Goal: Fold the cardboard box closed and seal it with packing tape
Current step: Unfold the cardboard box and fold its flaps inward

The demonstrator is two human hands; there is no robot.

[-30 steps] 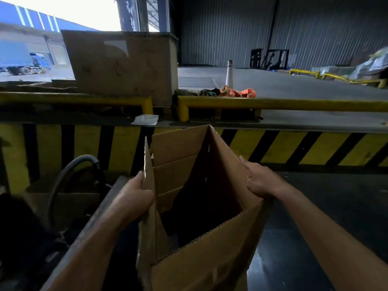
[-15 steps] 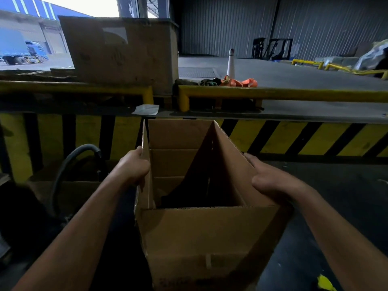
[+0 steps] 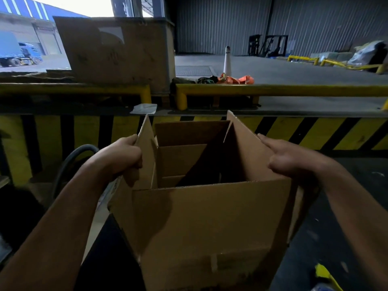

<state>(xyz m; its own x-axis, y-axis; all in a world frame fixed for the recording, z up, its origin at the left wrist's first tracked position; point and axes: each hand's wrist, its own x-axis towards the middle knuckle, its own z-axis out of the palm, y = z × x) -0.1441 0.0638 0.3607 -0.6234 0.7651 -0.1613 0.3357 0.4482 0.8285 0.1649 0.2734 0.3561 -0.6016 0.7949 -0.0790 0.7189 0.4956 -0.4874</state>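
A brown cardboard box stands open in front of me, its top flaps up and its inside dark. My left hand grips the left flap, fingers curled over its edge. My right hand presses against the outside of the right flap, with fingers stretched along it. The near flap stands upright between my arms. No packing tape is visible.
A yellow-and-black striped dock edge runs across just behind the box, with a yellow rail above it. A large brown crate sits at the back left. A black hose curves at the left. A yellow object lies at bottom right.
The box has turned from skewed to square in front of me and opened wider. Both hands stayed on the side flaps and spread further apart.
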